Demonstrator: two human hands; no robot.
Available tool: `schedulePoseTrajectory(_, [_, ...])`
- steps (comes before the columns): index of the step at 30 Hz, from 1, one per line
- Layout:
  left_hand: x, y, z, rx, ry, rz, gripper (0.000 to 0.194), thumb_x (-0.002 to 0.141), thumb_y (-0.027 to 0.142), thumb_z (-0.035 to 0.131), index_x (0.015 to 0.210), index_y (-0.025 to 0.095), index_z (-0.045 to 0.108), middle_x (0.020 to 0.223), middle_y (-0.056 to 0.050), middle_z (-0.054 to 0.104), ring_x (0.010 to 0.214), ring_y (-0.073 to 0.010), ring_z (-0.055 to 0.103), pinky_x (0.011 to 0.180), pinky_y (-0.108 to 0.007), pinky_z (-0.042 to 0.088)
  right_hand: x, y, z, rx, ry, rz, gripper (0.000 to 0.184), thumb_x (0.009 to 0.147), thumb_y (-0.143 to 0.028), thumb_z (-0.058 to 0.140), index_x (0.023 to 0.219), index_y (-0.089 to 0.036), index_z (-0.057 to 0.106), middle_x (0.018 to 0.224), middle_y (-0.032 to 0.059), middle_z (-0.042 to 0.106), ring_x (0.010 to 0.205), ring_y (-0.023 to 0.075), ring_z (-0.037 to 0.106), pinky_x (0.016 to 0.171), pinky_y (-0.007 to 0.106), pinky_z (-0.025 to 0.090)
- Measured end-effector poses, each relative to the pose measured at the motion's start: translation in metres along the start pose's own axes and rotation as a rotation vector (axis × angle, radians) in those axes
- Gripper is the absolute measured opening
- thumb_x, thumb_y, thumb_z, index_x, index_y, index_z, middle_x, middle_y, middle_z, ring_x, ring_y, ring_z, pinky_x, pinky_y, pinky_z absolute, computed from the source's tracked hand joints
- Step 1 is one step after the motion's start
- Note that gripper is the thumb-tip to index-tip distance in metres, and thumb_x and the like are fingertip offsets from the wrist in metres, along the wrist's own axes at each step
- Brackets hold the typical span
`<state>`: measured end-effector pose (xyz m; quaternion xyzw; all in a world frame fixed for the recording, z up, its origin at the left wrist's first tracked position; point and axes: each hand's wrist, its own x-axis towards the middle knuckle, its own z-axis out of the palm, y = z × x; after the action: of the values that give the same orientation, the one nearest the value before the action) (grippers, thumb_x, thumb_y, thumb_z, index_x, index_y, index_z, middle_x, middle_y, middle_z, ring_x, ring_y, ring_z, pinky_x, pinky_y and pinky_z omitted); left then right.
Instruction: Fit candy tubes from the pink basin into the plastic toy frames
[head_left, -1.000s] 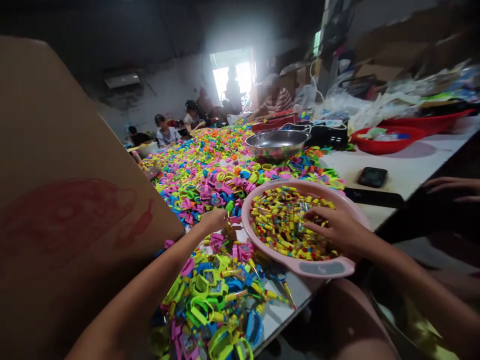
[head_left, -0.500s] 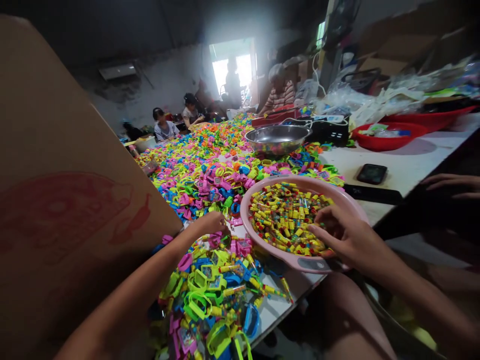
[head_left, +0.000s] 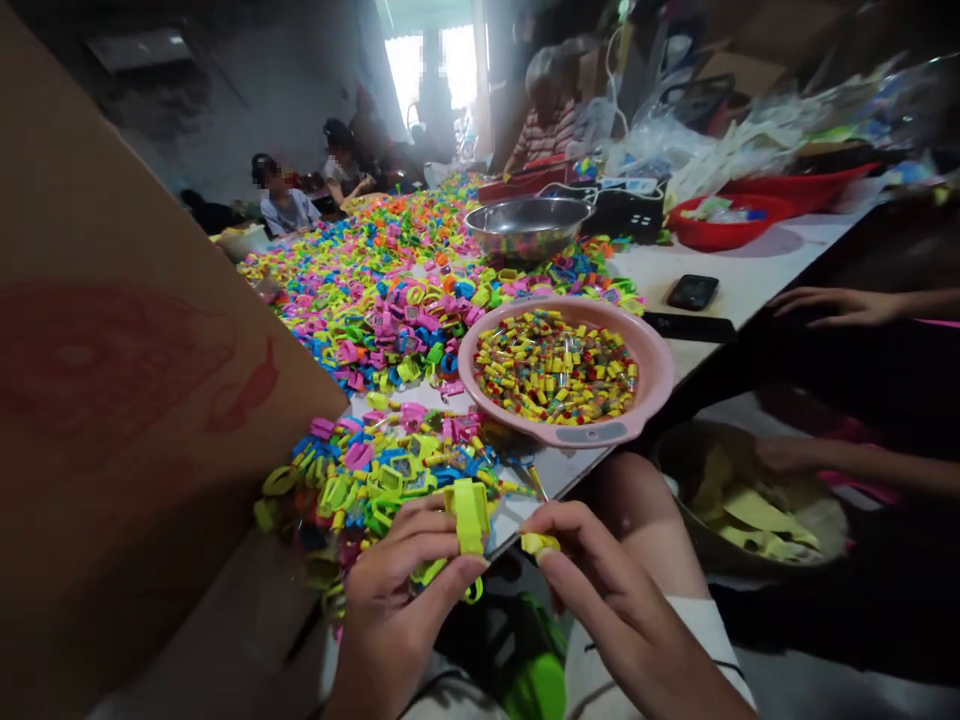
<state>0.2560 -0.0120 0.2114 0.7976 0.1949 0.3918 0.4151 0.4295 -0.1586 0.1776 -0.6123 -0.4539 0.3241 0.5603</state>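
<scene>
My left hand pinches a yellow-green toy watch between thumb and fingers, over the near edge of the table. Just to its right, my right hand grips a small yellow-capped tube by thumb and fingertips; most of the tube is hidden. The two held pieces are apart. Beyond them stands a pink basin full of small clear tubes with yellow ends and coloured bits inside. A heap of toy watches mixed with tubes lies behind my left hand.
A large cardboard box blocks the left side. Toy watches cover the far table around a steel bowl. A phone and red basins lie at right. Another person's hand and a bucket are beside me.
My left hand has come back from the heap with a yellow-green toy watch. My right hand has left the pink basin and now holds a tube near it. The view has tilted down.
</scene>
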Motion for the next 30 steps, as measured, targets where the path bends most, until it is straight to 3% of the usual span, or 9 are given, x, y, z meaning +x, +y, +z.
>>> schedulePoseTrajectory(6, [-0.05,-0.024,0.027,-0.545,0.267,-0.516,0.021,0.085,0.045,0.099,0.095,0.026,0.094,0.095,-0.008,0.087,0.094,-0.0221,0.083,0.093,-0.028,0.065,-0.014,0.002,0.024,0.076,-0.133,0.072,0.035,0.117,-0.061,0.052,0.125,-0.028,0.063,0.104,0.0026,0.068,0.088,0.0175,0.062,0.07,0.025,0.047])
schedulePoseTrajectory(10, [-0.065,-0.021,0.036,-0.777,0.434,-0.66,0.034,0.074,0.052,0.104,0.09,0.025,0.094,0.088,-0.008,0.086,0.085,-0.0215,0.083,0.085,-0.028,0.067,-0.032,0.009,0.047,0.233,-0.213,0.212,0.039,0.115,-0.065,0.055,0.117,-0.026,0.06,0.098,-0.0003,0.06,0.083,0.0153,0.056,0.069,0.024,0.044])
schedulePoseTrajectory(15, [-0.072,-0.007,0.035,-0.75,0.457,-0.552,0.024,0.077,0.045,0.104,0.09,0.028,0.094,0.086,-0.007,0.085,0.087,-0.0208,0.083,0.092,-0.03,0.068,-0.047,0.01,0.066,0.449,-0.228,0.311,0.054,0.11,-0.076,0.055,0.119,-0.024,0.062,0.087,-0.0033,0.052,0.068,0.0123,0.051,0.063,0.025,0.046])
schedulePoseTrajectory(21, [-0.086,-0.013,0.035,-0.603,0.32,-0.326,0.008,0.096,0.038,0.089,0.097,0.031,0.094,0.105,-0.008,0.088,0.094,-0.0223,0.084,0.086,-0.03,0.069,-0.044,-0.005,0.065,0.472,-0.182,0.283,0.062,0.11,-0.08,0.049,0.106,-0.021,0.068,0.076,-0.0028,0.049,0.065,0.0132,0.048,0.059,0.025,0.045])
schedulePoseTrajectory(26, [-0.092,-0.019,0.034,-0.36,0.237,-0.172,0.018,0.108,0.03,0.075,0.109,0.028,0.093,0.118,-0.009,0.088,0.108,-0.0251,0.083,0.099,-0.035,0.067,-0.048,-0.014,0.069,0.561,-0.139,0.329,0.063,0.109,-0.083,0.05,0.105,-0.021,0.065,0.074,-0.0042,0.042,0.064,0.0123,0.043,0.055,0.023,0.042])
schedulePoseTrajectory(30, [-0.084,-0.014,0.029,-0.15,0.226,-0.018,0.019,0.106,0.022,0.076,0.111,0.03,0.092,0.114,-0.005,0.089,0.1,-0.0202,0.084,0.094,-0.028,0.066,-0.046,-0.016,0.069,0.645,-0.129,0.377,0.065,0.103,-0.086,0.059,0.096,-0.021,0.06,0.072,-0.0065,0.037,0.061,0.0103,0.037,0.052,0.02,0.043])
